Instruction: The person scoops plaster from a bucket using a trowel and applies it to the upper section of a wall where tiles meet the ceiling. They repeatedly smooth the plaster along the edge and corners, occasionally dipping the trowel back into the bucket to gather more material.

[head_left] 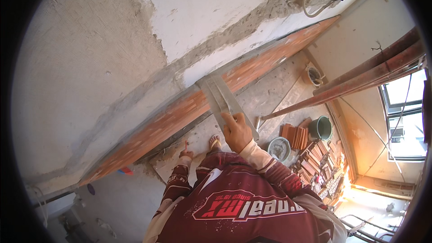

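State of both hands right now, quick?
Left hand: closed, holding a thin orange stick.
Right hand: closed, holding a flat grey trowel.

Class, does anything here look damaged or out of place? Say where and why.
Bricks lie jumbled at lower right, unlike the neat stack beside them; a bent tube sticks out of the wall, top right.

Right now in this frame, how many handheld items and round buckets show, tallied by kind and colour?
Long flat grey trowel, right hand: 1
Thin red stick, left hand: 1
Green round bucket: 1
Pale round buckets: 2 (nearer one, farther one)
Total: 5
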`<state>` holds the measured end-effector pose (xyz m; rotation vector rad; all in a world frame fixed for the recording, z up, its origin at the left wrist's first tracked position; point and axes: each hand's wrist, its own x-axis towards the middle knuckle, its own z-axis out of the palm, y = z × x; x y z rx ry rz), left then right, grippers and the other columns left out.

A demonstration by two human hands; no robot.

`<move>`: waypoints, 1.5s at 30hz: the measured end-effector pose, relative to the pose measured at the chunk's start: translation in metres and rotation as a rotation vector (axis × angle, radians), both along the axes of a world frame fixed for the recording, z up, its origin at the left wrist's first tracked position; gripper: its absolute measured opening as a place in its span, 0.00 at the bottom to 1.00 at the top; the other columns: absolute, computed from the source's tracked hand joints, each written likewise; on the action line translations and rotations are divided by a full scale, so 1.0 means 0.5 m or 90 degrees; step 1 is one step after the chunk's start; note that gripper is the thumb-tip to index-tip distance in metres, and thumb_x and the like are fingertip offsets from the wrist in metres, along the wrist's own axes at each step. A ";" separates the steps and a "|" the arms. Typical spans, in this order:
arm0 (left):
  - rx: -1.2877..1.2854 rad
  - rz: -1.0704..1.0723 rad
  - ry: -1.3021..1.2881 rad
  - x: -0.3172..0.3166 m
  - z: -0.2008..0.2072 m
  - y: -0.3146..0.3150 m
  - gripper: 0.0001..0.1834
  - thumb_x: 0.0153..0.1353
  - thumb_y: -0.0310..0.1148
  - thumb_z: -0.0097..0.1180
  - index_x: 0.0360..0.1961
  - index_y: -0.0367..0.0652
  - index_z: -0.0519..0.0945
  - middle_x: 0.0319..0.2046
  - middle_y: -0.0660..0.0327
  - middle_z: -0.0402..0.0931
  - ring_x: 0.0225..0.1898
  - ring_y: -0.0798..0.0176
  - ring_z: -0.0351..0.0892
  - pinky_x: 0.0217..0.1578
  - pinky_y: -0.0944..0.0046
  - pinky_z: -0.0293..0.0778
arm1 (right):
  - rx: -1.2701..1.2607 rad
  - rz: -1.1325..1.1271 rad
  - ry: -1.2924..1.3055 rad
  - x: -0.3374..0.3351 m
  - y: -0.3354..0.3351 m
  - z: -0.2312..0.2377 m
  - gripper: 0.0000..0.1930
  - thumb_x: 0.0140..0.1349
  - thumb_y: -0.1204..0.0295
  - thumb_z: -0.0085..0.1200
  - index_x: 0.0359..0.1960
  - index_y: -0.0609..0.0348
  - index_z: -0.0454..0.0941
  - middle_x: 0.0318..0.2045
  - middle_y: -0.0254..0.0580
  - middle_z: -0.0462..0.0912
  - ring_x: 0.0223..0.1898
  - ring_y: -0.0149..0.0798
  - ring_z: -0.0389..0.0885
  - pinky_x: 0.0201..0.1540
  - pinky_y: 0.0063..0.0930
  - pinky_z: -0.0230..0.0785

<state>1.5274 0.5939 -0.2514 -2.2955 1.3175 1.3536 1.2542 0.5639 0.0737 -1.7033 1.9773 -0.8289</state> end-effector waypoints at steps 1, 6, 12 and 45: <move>-0.009 -0.019 -0.006 0.000 0.001 -0.001 0.19 0.47 0.44 0.57 0.37 0.43 0.83 0.39 0.51 0.81 0.44 0.50 0.80 0.48 0.56 0.73 | -0.009 -0.005 0.008 0.003 0.002 0.002 0.20 0.52 0.76 0.52 0.50 0.51 0.75 0.37 0.52 0.71 0.33 0.54 0.76 0.36 0.42 0.72; -0.030 0.002 0.014 0.036 -0.088 0.026 0.20 0.47 0.45 0.57 0.37 0.44 0.83 0.40 0.52 0.81 0.45 0.50 0.80 0.49 0.55 0.73 | -0.077 -0.055 0.048 -0.021 0.002 0.014 0.20 0.52 0.75 0.52 0.49 0.51 0.76 0.36 0.51 0.73 0.34 0.54 0.77 0.37 0.42 0.71; 0.015 0.009 -0.007 0.031 -0.068 0.042 0.21 0.49 0.45 0.57 0.40 0.43 0.83 0.41 0.52 0.81 0.46 0.51 0.79 0.51 0.55 0.72 | -0.049 0.027 -0.056 -0.067 0.016 0.028 0.19 0.52 0.73 0.51 0.49 0.50 0.77 0.36 0.51 0.77 0.36 0.52 0.78 0.39 0.41 0.71; 0.037 -0.328 -0.115 0.076 -0.104 0.180 0.18 0.51 0.41 0.58 0.42 0.44 0.82 0.38 0.54 0.82 0.40 0.55 0.82 0.44 0.57 0.76 | 0.006 0.148 0.047 -0.593 -0.239 0.071 0.19 0.50 0.69 0.49 0.44 0.57 0.81 0.42 0.52 0.82 0.43 0.50 0.80 0.50 0.38 0.70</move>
